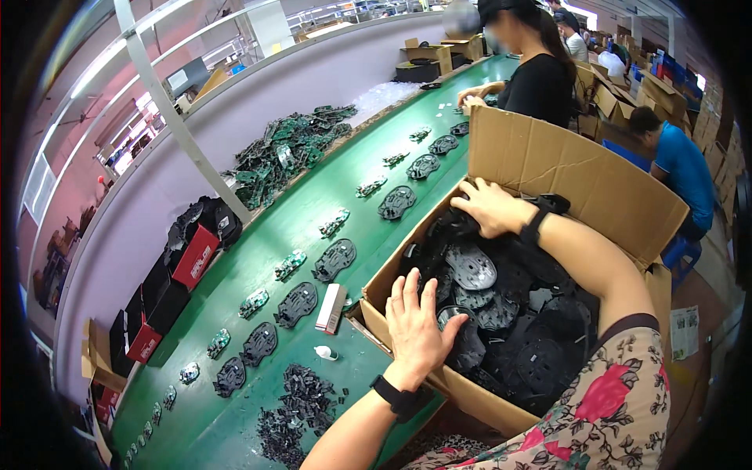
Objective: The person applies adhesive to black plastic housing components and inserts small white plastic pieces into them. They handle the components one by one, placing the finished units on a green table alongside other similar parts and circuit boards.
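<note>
A cardboard box (576,160) full of black plastic shells (540,364), shaped like computer mouse bases, stands in front of me. My left hand (419,325) is at the box's near-left wall, fingers spread, its thumb over the shells. Toward the far corner, my right hand (492,210) reaches over the contents with its fingers apart; whether the fingertips touch a shell I cannot tell. One greyish shell (471,266) lies face up between my hands. Both wrists wear black bands.
A green conveyor belt (368,270) carries rows of black bases (335,260) and green circuit boards (291,265). On it also are a small white carton (331,308), a white bottle (326,353) and a heap of small black parts (294,415). A co-worker (536,70) stands farther along.
</note>
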`<state>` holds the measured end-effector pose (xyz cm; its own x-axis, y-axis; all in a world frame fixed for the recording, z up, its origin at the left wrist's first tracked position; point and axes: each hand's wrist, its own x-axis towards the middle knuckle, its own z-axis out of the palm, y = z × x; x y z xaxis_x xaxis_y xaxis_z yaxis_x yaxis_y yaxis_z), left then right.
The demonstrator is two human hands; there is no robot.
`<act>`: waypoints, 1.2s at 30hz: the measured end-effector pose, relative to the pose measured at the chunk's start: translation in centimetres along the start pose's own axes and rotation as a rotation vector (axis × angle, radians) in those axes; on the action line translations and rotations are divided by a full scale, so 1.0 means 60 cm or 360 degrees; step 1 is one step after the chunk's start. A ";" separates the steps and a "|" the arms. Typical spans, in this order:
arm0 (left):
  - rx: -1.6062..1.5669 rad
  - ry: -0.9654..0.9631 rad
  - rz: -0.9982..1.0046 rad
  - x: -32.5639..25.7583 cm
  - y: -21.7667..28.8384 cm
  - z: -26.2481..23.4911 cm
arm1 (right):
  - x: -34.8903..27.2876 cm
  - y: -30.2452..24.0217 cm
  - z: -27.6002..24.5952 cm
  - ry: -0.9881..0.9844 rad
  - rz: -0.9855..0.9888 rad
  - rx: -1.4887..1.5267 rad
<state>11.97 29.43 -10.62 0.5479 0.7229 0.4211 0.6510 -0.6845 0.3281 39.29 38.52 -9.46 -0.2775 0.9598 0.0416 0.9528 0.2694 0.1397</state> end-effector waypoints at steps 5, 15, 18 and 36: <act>-0.0014 -0.0015 -0.0028 -0.002 -0.006 0.001 | -0.004 -0.022 -0.003 -0.0099 0.0189 0.0020; -0.0065 -0.0013 -0.0033 0.007 -0.002 0.003 | 0.027 -0.021 0.028 -0.0018 0.0338 0.0109; -0.0022 -0.0042 -0.0039 0.002 0.002 0.006 | -0.009 -0.038 0.037 0.0247 0.0252 -0.0119; -0.0281 -0.0016 0.0045 -0.007 -0.031 -0.006 | -0.023 -0.042 0.026 0.0375 0.0280 -0.0147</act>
<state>10.36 30.39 -11.12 0.5703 0.7035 0.4241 0.5336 -0.7098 0.4598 37.43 36.66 -11.38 -0.1406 0.9435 0.2999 0.9766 0.0823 0.1989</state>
